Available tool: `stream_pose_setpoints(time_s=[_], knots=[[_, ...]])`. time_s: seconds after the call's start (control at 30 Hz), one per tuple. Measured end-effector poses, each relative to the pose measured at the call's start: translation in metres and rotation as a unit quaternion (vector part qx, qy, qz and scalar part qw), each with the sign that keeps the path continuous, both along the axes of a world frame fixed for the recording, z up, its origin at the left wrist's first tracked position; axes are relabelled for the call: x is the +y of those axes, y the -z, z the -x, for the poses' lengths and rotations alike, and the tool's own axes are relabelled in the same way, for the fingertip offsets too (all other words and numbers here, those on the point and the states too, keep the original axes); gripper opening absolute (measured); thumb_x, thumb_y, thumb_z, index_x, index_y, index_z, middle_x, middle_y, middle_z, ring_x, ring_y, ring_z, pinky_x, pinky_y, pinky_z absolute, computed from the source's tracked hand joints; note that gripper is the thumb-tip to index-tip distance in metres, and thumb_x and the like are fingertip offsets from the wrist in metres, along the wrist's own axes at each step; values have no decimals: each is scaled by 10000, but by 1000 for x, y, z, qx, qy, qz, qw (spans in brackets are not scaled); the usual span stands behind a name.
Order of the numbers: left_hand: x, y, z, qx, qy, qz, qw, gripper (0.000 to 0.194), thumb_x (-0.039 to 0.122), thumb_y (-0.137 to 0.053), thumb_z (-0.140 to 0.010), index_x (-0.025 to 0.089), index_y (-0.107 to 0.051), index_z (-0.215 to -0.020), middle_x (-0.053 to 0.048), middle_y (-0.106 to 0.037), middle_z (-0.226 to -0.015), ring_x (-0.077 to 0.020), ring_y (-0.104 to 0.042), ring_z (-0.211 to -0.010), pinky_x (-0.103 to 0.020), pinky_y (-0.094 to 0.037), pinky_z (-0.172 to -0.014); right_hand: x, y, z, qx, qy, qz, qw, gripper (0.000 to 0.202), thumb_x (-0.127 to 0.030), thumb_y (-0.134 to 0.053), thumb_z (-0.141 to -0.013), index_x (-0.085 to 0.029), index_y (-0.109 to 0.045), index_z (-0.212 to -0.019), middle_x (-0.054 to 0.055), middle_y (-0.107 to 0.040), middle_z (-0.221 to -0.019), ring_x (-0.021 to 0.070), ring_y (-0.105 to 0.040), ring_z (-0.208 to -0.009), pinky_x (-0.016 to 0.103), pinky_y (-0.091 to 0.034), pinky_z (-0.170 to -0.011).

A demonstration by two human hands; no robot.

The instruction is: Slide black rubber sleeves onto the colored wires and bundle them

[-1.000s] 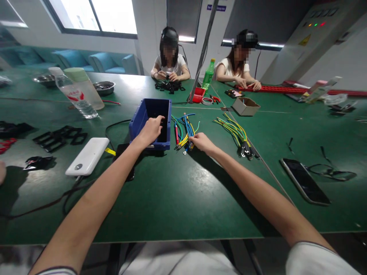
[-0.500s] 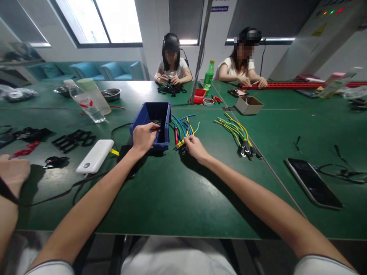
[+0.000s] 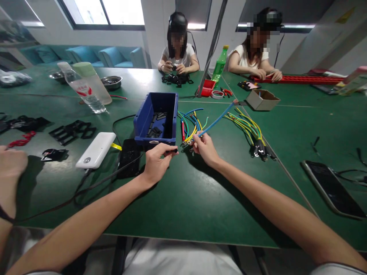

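My left hand [image 3: 157, 163] pinches a short black sleeve [image 3: 172, 151] just in front of the blue bin [image 3: 141, 126]. More black sleeves [image 3: 155, 132] lie inside that bin. Between the fingers of my right hand [image 3: 205, 149] is a blue wire [image 3: 220, 119], its long end pointing up and to the right. Just beyond this hand lies a pile of yellow, green and blue wires [image 3: 187, 124] with metal terminals at the near end, beside a red pen-like stick [image 3: 182, 131]. Further right rests a bundle of yellow-green wires [image 3: 250, 128] with black sleeves and ring terminals.
A white power bank [image 3: 96, 151], a black phone [image 3: 129, 158] and cables lie left of my left hand. Another person's hand [image 3: 13, 164] is at the left edge. A phone [image 3: 329, 187] lies right; a small box [image 3: 262, 101] stands farther back. Two people work across the table.
My left hand has come out of the bin toward me and right, with a black sleeve in its fingers. My right hand has lifted a blue wire from the pile.
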State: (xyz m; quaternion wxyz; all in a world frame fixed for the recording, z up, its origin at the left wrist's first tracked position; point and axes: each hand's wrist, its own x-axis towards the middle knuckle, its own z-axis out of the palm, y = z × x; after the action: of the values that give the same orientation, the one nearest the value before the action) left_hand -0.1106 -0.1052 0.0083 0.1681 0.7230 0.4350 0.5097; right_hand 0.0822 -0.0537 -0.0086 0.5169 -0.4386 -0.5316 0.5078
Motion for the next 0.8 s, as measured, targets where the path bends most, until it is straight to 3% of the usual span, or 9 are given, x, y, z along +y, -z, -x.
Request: stream_pose_setpoints(time_s=[0.17, 0.3, 0.6, 0.8], knots=[[-2, 0, -1, 2, 33, 62, 998, 182, 271, -694, -792, 200, -725, -957, -41, -730, -874, -140, -641, -704, -269, -512, -652, 0, 0, 2, 25, 24, 1, 999, 310, -468, -625, -791, -225, -437, -830, -65, -567, -569, 66, -422, -373, 194, -284, -372], [-1, 2, -4, 5, 29, 98, 995, 158, 236, -704, -777, 209, -737, -929, -38, -736, -873, -144, -646, -708, -263, -504, -627, -2, -2, 3, 19, 32, 1, 999, 325, -474, -653, -771, -228, -444, -810, -77, -520, -526, 70, -407, -368, 198, -283, -365], [-1, 4, -7, 54, 18, 138, 989, 34, 195, -705, -749, 198, -739, -751, -14, -726, -713, -129, -605, -577, -264, -476, -579, -9, -5, 5, 9, 45, -32, 998, 312, -468, -650, -782, -233, -444, -796, -82, -489, -511, 69, -384, -378, 189, -267, -362], [0, 9, -6, 78, 62, 142, 985, 114, 201, -684, -776, 192, -738, -876, -23, -735, -787, -143, -635, -656, -259, -478, -637, -24, -10, 1, 9, 48, -22, 999, 293, -445, -661, -791, -221, -473, -786, -84, -436, -522, 53, -345, -384, 176, -247, -358]])
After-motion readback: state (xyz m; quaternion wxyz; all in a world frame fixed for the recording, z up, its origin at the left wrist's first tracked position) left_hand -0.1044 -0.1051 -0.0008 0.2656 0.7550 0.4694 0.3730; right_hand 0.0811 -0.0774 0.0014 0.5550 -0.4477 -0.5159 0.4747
